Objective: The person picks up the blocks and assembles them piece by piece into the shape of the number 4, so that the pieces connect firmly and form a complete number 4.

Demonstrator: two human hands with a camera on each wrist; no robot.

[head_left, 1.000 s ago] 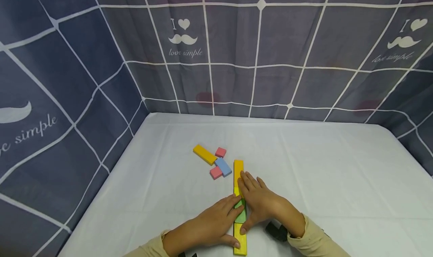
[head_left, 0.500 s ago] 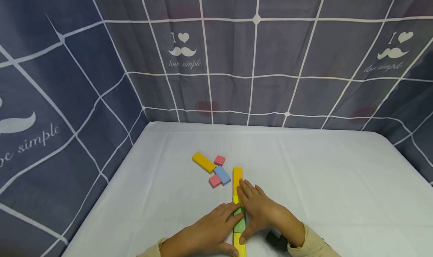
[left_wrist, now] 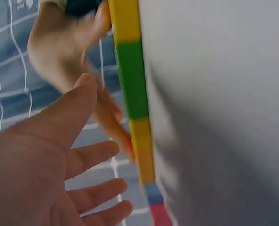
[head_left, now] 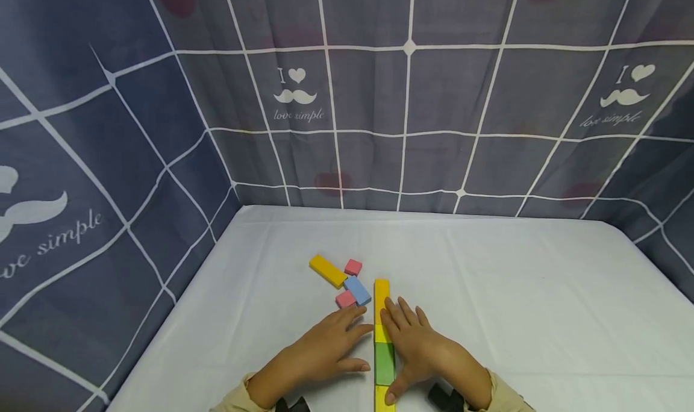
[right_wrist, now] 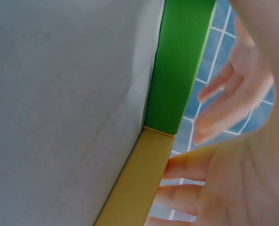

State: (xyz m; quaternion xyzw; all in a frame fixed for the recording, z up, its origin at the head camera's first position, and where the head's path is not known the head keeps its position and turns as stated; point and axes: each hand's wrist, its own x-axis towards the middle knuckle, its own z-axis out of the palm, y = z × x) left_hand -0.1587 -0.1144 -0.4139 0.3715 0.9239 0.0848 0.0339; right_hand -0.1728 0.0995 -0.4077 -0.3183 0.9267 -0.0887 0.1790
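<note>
A straight row of flat blocks runs away from the person: a yellow block (head_left: 382,397) nearest, then a green block (head_left: 385,364), a short yellow block (head_left: 382,334) and an orange-yellow block (head_left: 382,293) at the far end. My right hand (head_left: 422,349) lies along the row's right side, its straight fingers touching the far blocks and its thumb on the near yellow one. Left of the row, my left hand (head_left: 325,350) holds nothing, fingers spread and apart from the row. Its fingertips are close to a red block (head_left: 345,299).
Beyond the left hand lie a blue block (head_left: 358,290), a second red block (head_left: 353,267) and an orange-yellow plank (head_left: 328,271). A white cloth (head_left: 515,291) covers the table. Grey grid-patterned curtains (head_left: 368,99) hang behind and at the sides.
My left hand has come off the row and moved left, uncovering the green block. My right hand stays against the row. The head view has tilted, so everything sits lower in it.
</note>
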